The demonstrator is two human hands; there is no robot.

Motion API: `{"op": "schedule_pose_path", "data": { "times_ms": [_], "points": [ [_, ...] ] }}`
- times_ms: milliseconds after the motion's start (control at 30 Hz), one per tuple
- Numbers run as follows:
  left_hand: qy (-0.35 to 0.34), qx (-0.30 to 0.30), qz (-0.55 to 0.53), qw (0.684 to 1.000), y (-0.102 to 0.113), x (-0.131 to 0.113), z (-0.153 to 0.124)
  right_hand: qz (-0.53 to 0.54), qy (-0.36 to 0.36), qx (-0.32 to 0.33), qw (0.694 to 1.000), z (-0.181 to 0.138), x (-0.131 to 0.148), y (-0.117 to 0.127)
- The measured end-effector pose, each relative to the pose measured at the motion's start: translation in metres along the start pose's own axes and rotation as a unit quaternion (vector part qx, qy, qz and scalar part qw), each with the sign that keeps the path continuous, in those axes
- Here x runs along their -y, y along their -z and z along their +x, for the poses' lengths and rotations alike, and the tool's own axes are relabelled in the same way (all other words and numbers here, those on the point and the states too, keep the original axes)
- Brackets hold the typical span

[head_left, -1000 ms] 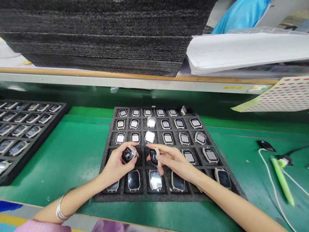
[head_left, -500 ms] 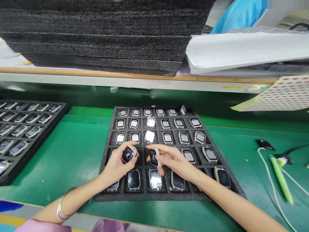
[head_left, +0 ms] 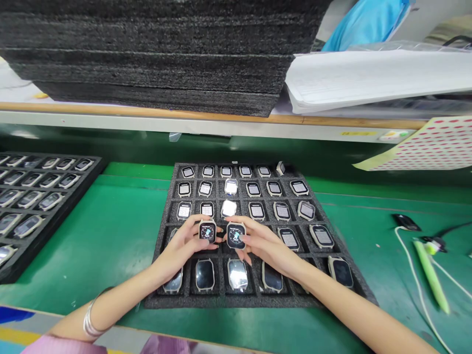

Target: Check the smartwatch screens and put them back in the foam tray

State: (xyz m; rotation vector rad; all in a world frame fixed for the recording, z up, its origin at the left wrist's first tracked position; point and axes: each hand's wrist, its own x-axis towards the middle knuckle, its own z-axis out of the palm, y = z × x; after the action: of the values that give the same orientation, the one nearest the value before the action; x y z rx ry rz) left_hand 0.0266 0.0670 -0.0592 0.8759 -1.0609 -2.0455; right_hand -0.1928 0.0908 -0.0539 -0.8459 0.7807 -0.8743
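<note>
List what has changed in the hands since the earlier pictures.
The left grip shifted to the right, bringing the left watch nearer the right watch and turning its screen more squarely to the camera. The right grip turned the right watch's screen toward the camera too, almost in place. Nothing was taken up or let go. The foam tray beneath stayed put.

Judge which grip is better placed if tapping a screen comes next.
Right grip, probably: its thumb overlaps the screen of the right watch; the left grip has its thumb along the lower edge of the left watch.
</note>
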Motion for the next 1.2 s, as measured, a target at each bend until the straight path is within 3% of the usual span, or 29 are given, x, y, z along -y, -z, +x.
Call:
{"op": "schedule_pose_path", "data": {
  "times_ms": [200,400,800,1033,1200],
  "points": [
    [0.024,0.005,-0.030,0.999,-0.001,0.000,-0.001,-0.066,0.024,-0.019,0.997,0.000,-0.003,0.003],
    [0.013,0.006,-0.016,1.000,-0.001,0.001,-0.001,-0.063,0.043,-0.006,0.997,0.000,-0.004,0.004],
    [-0.013,0.019,0.017,1.000,0.004,0.007,0.001,-0.159,0.052,-0.031,0.985,-0.003,-0.007,0.003],
    [-0.038,-0.006,0.028,0.999,0.005,0.002,0.000,-0.148,0.053,0.015,0.987,-0.004,-0.007,0.003],
    [-0.041,-0.014,0.045,0.998,0.004,-0.003,0.001,-0.135,0.042,-0.006,0.990,-0.001,-0.008,0.003]
  ]
}}
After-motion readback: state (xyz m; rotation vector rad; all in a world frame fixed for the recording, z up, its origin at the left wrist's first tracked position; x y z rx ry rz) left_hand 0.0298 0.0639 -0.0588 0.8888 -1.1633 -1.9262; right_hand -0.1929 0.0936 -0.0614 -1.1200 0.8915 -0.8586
